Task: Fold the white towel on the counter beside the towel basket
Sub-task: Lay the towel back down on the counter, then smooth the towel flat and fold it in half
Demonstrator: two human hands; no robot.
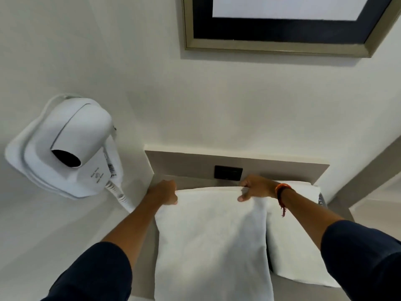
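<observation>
White terry, soft and limp, the towel (pixel 212 235) is pinched at its far corners by the left hand (pixel 166 192) and right hand (pixel 256 189), each grip clenched, at lower centre of frame on the counter (pixel 149 246).

A white hair dryer (pixel 65 146) hangs in its wall holder at the left, its coiled cord (pixel 118 195) trailing down. A framed picture (pixel 282 25) (dark mat, pale frame) hangs above. A black socket (pixel 228 172) sits low on the wall.

I count two white towels (pixel 211 240) (pixel 290 246), one hair dryer (pixel 65 146), one framed picture (pixel 282 29), one wall socket (pixel 228 172).
</observation>
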